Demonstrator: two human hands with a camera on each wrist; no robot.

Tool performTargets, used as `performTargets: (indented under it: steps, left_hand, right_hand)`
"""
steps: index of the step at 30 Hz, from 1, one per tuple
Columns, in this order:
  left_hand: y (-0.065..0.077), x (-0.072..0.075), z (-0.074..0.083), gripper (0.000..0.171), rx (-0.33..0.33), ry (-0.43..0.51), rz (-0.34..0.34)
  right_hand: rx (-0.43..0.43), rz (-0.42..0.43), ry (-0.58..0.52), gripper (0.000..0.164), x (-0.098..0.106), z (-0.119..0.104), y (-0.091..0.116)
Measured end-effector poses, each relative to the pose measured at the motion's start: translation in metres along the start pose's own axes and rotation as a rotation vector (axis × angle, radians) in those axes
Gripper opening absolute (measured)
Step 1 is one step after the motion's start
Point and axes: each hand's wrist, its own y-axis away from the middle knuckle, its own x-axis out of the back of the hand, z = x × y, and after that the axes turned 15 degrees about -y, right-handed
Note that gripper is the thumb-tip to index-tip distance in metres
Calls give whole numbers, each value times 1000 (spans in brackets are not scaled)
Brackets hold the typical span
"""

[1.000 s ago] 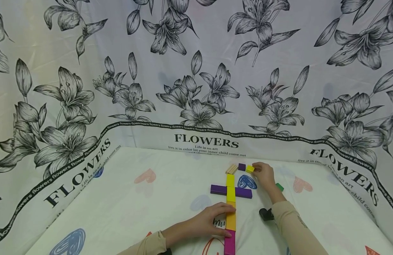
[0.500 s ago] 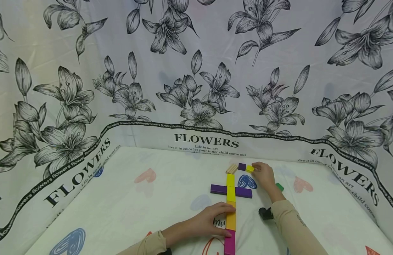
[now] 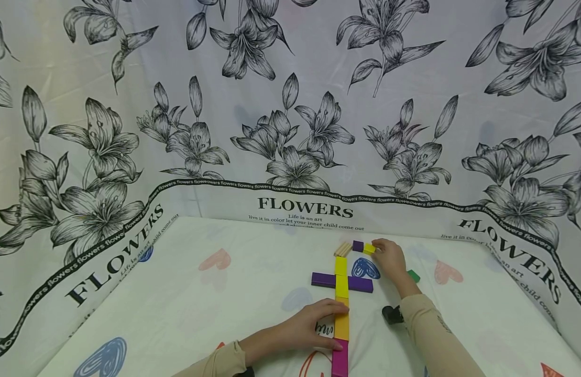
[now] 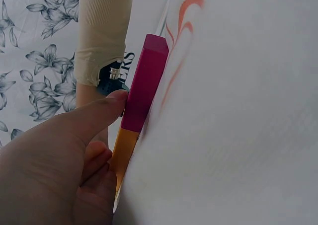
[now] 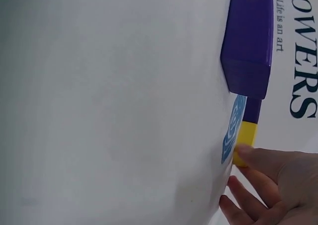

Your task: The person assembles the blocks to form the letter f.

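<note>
My right hand [image 3: 389,259] pinches a small yellow block [image 3: 369,249] at the far end of the table. That block stands against a small purple block [image 3: 358,246], just right of several thin wooden sticks [image 3: 343,250]. My left hand [image 3: 299,327] rests at the near part of a straight row, its thumb on the magenta block [image 4: 145,86] and its other fingers at the orange block [image 3: 341,327]. Further along the row lie two yellow blocks [image 3: 341,288]. A purple bar [image 3: 323,280] and another purple bar [image 5: 247,41] extend from the row's left and right sides.
Behind my right wrist a green block [image 3: 414,276] lies partly hidden. A black wrist device [image 3: 392,316] shows beside the right sleeve. The cloth [image 3: 252,283] has printed hearts and runs up to a flower-patterned curtain [image 3: 290,131] at the back.
The small yellow block in my right hand has edged left against the purple one. My left hand and the row have stayed in place.
</note>
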Motion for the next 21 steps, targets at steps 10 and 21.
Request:
performTargets:
  steps: [10, 21]
  left_hand:
    - [-1, -1, -1, 61, -3, 0, 1]
    - [-2, -2, -3, 61, -22, -22, 9]
  right_hand:
    - [-22, -10, -24, 40, 1, 0, 0]
    - [88, 6, -55, 46, 18, 7, 10]
